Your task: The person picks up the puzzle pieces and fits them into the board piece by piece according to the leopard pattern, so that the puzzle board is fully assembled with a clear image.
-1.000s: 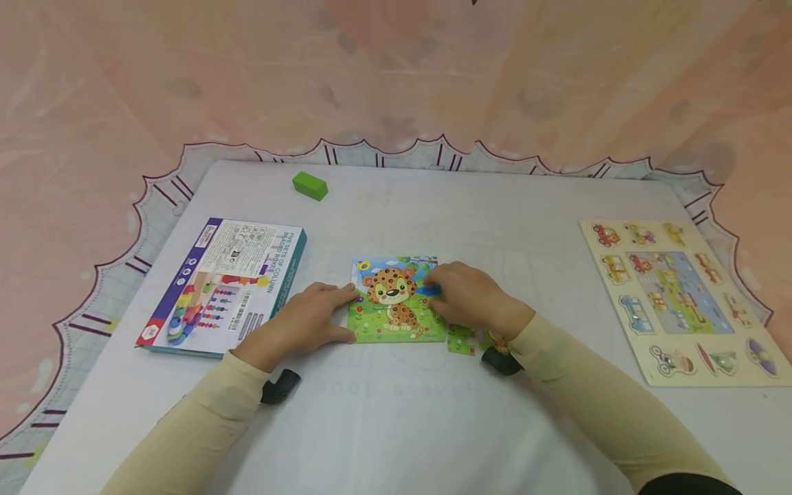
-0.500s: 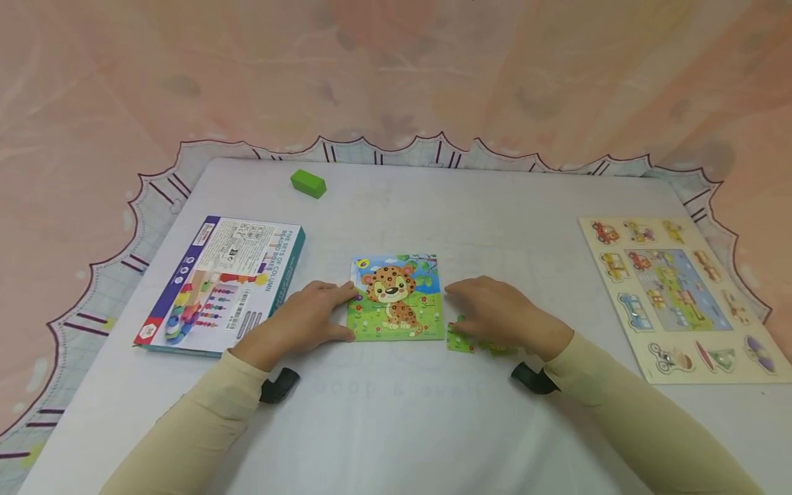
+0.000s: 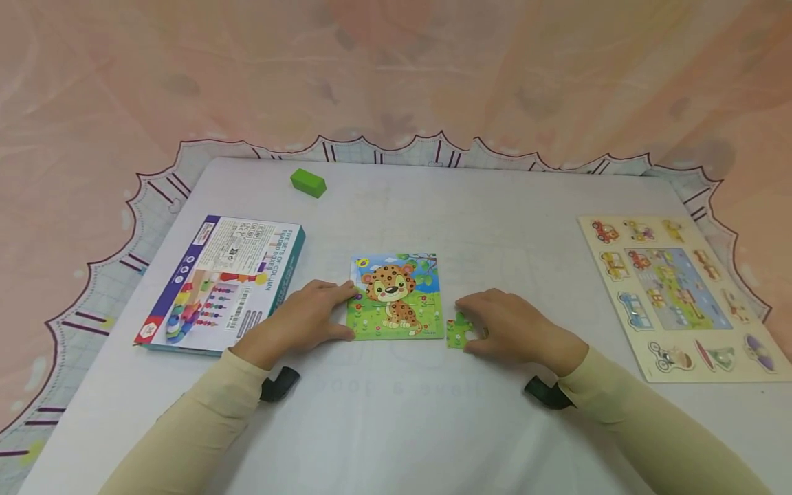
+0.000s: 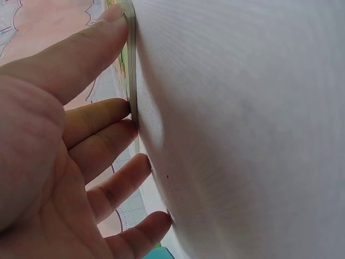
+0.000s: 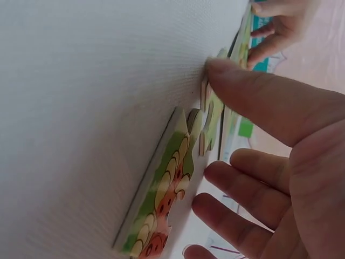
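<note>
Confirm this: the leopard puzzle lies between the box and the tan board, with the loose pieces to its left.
Not quite: the loose pieces lie to the right of the leopard puzzle, as the head view shows. It does lie between the box and the tan board.

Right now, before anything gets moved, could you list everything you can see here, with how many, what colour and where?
Puzzle: 1, green and blue with a spotted cub, table's middle
Loose pieces: at least 2, mostly green, by the right hand
Box: 1, white, purple and teal, left
Block: 1, green, far side
Picture board: 1, beige, multicoloured pictures, right
Table: 1, white, under everything
Backdrop: 1, peach, scalloped border, beyond the table
Wrist fittings: 2, black, one per wrist
Sleeves: 2, beige, both arms
Hands: 2, bare; left hand touching puzzle's left edge, right hand at loose pieces
</note>
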The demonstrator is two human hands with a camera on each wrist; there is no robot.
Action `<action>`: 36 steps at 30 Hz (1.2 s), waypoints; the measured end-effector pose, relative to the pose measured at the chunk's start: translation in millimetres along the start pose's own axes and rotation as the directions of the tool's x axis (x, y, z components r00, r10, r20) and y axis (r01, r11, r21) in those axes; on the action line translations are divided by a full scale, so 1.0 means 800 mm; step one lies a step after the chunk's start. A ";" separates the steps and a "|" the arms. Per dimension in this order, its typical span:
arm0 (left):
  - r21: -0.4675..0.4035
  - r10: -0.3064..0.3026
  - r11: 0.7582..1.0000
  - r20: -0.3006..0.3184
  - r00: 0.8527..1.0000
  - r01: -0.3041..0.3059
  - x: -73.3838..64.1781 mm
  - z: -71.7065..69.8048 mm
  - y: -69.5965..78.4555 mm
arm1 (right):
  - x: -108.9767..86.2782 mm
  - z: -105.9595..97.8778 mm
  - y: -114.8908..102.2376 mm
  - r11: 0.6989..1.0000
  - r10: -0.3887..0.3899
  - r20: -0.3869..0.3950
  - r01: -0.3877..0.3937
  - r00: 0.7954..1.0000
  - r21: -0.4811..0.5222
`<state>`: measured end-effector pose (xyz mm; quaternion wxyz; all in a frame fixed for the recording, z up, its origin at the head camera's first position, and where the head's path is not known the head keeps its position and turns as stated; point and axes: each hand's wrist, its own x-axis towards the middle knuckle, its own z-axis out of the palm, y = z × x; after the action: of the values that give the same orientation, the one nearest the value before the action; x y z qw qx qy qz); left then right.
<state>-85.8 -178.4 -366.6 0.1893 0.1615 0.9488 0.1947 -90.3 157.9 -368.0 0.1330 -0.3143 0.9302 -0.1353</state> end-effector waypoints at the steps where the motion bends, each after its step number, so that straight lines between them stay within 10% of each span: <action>1: -0.002 -0.001 1.000 0.000 1.000 0.001 0.000 0.000 0.000 | 0.000 0.000 0.000 1.000 -0.003 -0.006 0.003 1.000 -0.001; 36: 0.007 0.004 1.000 -0.004 1.000 -0.004 0.001 0.001 -0.002 | 0.006 0.000 0.007 0.992 -0.110 -0.086 0.105 0.990 -0.064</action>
<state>-86.3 -179.1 -368.3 0.1864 0.1639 0.9495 0.1920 -96.7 159.3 -370.4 0.0744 -0.3615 0.9204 -0.1288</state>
